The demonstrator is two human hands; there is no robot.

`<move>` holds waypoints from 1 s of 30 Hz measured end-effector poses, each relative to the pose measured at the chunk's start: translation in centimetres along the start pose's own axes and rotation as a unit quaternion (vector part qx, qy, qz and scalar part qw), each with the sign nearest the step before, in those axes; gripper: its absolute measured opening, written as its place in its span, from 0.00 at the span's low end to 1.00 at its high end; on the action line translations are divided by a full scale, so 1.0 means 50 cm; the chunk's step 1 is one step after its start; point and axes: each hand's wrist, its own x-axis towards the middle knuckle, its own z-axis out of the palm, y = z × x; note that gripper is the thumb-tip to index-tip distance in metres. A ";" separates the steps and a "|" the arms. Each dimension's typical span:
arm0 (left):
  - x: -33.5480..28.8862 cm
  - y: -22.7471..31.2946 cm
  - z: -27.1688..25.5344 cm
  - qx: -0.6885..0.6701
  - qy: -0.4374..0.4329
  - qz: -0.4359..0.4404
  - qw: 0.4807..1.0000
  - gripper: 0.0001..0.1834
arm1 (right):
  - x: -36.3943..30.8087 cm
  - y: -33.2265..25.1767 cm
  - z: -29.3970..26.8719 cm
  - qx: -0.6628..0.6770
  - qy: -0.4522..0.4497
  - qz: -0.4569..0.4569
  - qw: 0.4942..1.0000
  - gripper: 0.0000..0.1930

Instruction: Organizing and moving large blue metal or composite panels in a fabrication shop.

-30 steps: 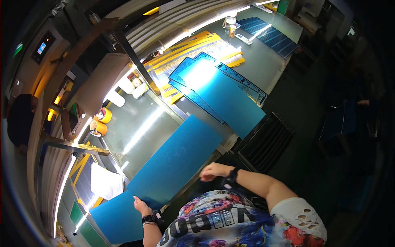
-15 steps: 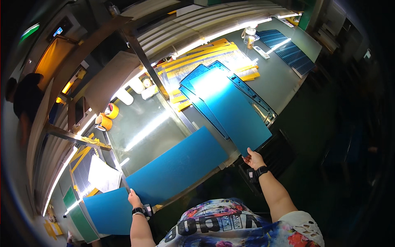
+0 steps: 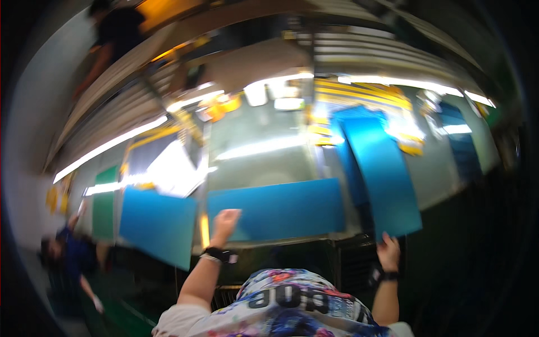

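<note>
Blue flat plastic sheet [image 3: 281, 209] lies under your flat, spread left hand [image 3: 224, 221]; your right hand [image 3: 388, 251] pinches the long blue panel [image 3: 382, 174], which could slide off the counter [image 3: 264, 151].

Pretty blurry workshop scene. A long grey-green bench [image 3: 264, 163] with a shiny top catches long white streaks of glare from the lights overhead. Yellow strips [image 3: 359, 90] run along its far side, with a ribbed grey wall [image 3: 387, 53] behind them. The floor [image 3: 466, 281] on the near side is dark. Another person [image 3: 70, 255] in blue stands at lower left, and one more in dark clothes [image 3: 115, 33] is at the top.
</note>
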 end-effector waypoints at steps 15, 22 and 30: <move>-0.181 0.083 -0.026 -0.628 -0.049 -0.193 0.752 0.13 | -0.113 -0.177 0.516 -0.005 -0.544 0.226 0.808 0.13; -0.211 -0.286 -0.293 -0.601 0.201 -0.217 0.743 0.07 | -0.140 -0.229 0.653 -0.022 -0.629 0.195 0.752 0.15; -0.186 -0.438 -0.468 -0.378 0.209 -0.382 0.817 0.15 | 0.039 -0.094 0.285 -0.157 -0.221 0.111 0.956 0.11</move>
